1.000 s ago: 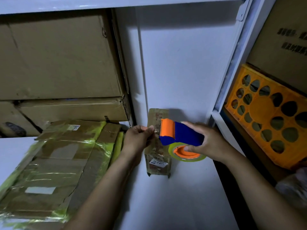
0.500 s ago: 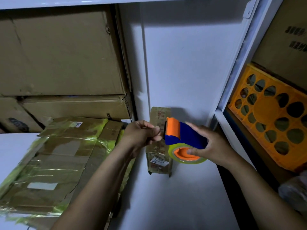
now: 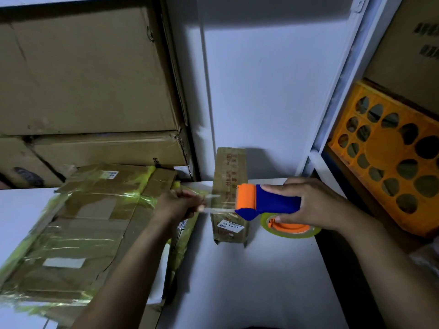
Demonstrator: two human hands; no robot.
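My right hand [image 3: 311,205] grips a blue and orange tape dispenser [image 3: 266,201], with its roll of clear tape [image 3: 291,230] hanging below. A strip of clear tape [image 3: 217,204] stretches leftward from the dispenser's orange head. My left hand [image 3: 178,204] pinches the free end of that strip. Behind the strip, a small taped cardboard box [image 3: 229,184] with a white label stands upright on the white shelf [image 3: 237,281].
A flat stack of taped cardboard with yellow-green tape [image 3: 78,229] lies at the left. Large cardboard boxes [image 3: 90,72] fill the back left. A white upright post [image 3: 332,91] divides off the right bay, where an orange perforated crate [image 3: 389,157] stands.
My left hand has pulled away to the left from the dispenser, drawing out a length of clear tape. The right hand and dispenser have shifted slightly right.
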